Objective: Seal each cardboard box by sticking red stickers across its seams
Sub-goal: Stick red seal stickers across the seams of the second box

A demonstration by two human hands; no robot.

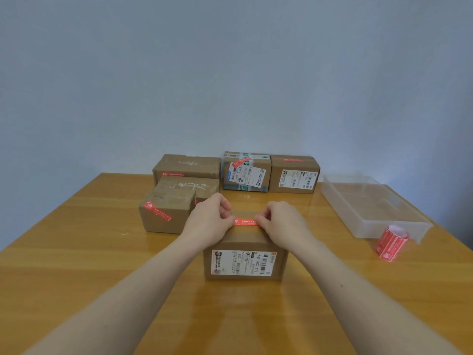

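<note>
Left hand and right hand pinch opposite ends of a glossy red sticker atop the matte cardboard box, table centre. Sticker roll at 3 o'clock.

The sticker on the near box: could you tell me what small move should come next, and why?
Probably press the sticker flat. Left hand and right hand pinch its ends on top of the near box, so it looks placed, not yet smoothed.
</note>
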